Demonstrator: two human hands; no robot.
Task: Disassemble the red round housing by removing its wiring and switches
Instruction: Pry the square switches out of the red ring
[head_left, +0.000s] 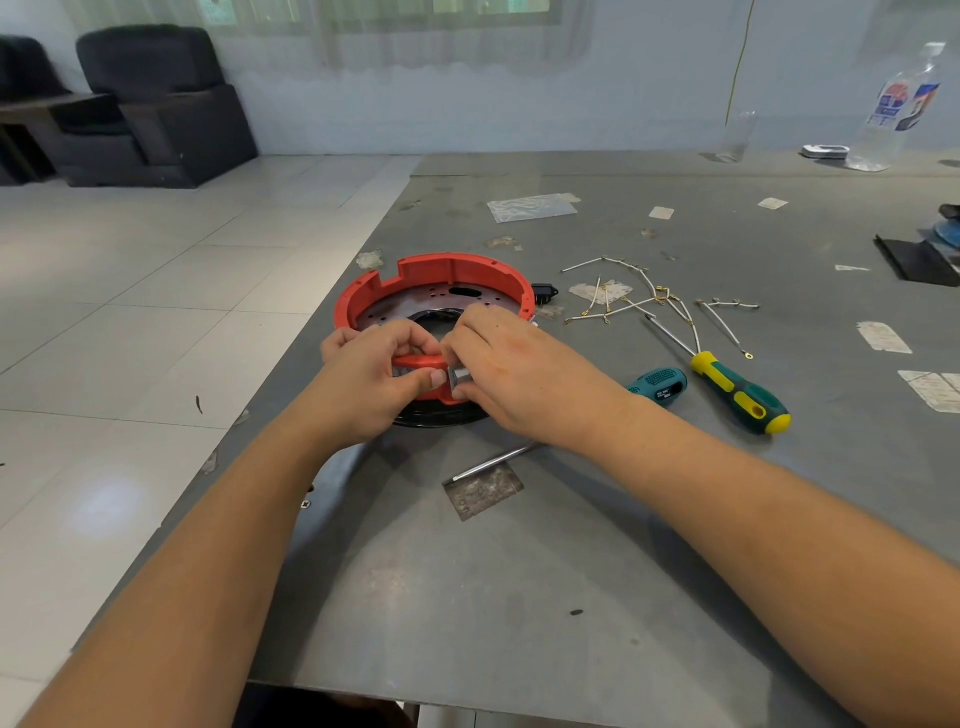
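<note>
Grey and scuffed, our surface (597, 545) carries the red round housing (434, 291) near its left edge. We curl our left hand (371, 371) over the near rim to steady it, thumb against the small metal switch (457, 378). Our right hand (511, 364) pinches that switch, likely to work it free. Further right lie the removed wiring (654, 299) and a screwdriver (740, 392), kept within reach.

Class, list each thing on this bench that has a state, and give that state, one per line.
red housing: open side up, wires out
left hand: gripping the near rim
right hand: pinching a metal part at the rim
wires: loose on table
yellow-green screwdriver: lying unused
bottle: upright
</note>
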